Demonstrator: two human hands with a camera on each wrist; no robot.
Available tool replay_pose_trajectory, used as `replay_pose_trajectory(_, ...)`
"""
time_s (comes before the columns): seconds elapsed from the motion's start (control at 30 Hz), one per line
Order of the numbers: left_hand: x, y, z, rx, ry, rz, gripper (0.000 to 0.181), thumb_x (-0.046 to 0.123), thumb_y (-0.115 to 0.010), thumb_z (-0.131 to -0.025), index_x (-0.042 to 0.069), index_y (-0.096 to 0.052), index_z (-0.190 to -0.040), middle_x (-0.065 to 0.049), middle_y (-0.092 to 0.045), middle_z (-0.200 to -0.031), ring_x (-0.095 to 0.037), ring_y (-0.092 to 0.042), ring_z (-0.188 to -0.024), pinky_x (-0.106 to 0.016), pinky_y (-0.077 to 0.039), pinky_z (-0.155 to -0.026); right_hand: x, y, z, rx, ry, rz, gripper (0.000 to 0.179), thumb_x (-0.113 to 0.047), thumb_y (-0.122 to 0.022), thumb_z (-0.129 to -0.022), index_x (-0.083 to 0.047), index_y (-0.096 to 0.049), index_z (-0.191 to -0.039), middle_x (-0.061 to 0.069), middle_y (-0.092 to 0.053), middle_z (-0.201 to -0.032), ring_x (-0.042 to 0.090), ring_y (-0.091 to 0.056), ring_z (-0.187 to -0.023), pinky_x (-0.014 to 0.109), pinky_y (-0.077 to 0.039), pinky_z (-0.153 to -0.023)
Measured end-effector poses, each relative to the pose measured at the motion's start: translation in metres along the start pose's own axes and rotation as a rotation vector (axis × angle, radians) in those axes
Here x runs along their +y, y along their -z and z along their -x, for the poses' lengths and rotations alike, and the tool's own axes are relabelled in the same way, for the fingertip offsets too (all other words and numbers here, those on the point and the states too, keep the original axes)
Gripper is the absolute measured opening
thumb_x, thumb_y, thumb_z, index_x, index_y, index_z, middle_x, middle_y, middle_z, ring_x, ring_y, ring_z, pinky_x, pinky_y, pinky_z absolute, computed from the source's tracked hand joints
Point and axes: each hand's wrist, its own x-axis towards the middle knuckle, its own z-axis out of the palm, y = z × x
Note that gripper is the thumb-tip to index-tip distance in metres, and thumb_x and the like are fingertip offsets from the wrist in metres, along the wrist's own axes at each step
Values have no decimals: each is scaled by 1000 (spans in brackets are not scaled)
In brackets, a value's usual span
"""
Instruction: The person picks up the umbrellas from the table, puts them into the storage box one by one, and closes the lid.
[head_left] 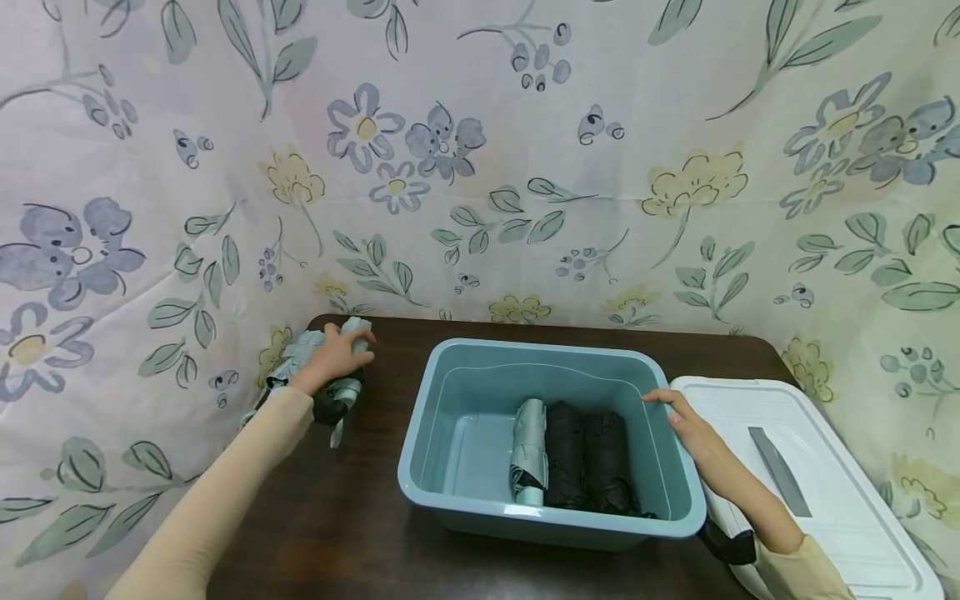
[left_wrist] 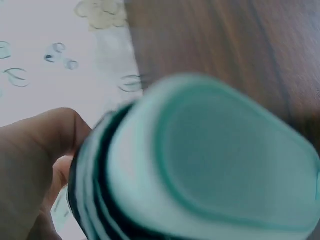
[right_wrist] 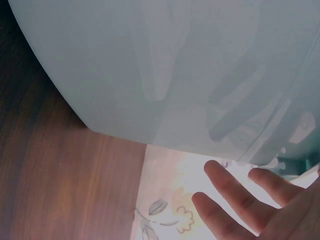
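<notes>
My left hand (head_left: 335, 360) grips a light teal folded umbrella (head_left: 361, 331) at the table's far left. Its smooth end (left_wrist: 235, 155) fills much of the left wrist view, with dark-edged fabric folds beside my fingers. More teal fabric (head_left: 300, 350) bunches around that hand; whether it belongs to a second umbrella I cannot tell. A blue-green plastic bin (head_left: 551, 514) stands mid-table. Inside lie another teal folded umbrella (head_left: 530, 442) and two black rolled bundles (head_left: 564, 454). At the bin's right rim my right hand (head_left: 701, 433) rests, several fingers extended in the right wrist view (right_wrist: 265, 205).
A white lid (head_left: 832, 467) with a grey handle strip lies right of the bin, under my right forearm. The dark wooden table (head_left: 337, 517) ends at a floral curtain (head_left: 480, 250) behind and on the left. A black band (head_left: 727, 546) circles my right wrist.
</notes>
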Motion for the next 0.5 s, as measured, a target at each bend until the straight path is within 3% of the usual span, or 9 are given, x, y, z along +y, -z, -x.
replay_pose_trajectory(0.17, 6, 11, 3, 5, -85, 108, 34, 25, -50, -92, 5, -50, -120, -38, -22, -124, -43, -27, -99, -53, -34, -72, -1, 0, -1, -1, -34, -5, 43, -40, -22, -101, -14, -34, -133, 25, -34, -133, 37, -54, -97, 35, -51, -61)
replay_pose_trajectory(0.27, 9, 16, 5, -7, -108, 128, 35, 25, -50, -93, 4, -49, -120, -37, -27, -127, -44, -23, -106, -57, -32, -78, -1, 0, -1, -4, -43, -11, 43, -40, -22, -101, -14, -33, -134, 25, -33, -134, 37, -54, -97, 36, -50, -61)
replay_pose_trajectory(0.5, 17, 28, 9, -59, -68, 192, 36, 28, -53, -92, 9, -48, -123, -36, -18, -135, -47, -18, -118, -55, -32, -78, -1, 0, 0, -13, -45, -18, 42, -40, -23, -101, -15, -33, -133, 25, -31, -135, 37, -54, -97, 36, -51, -61)
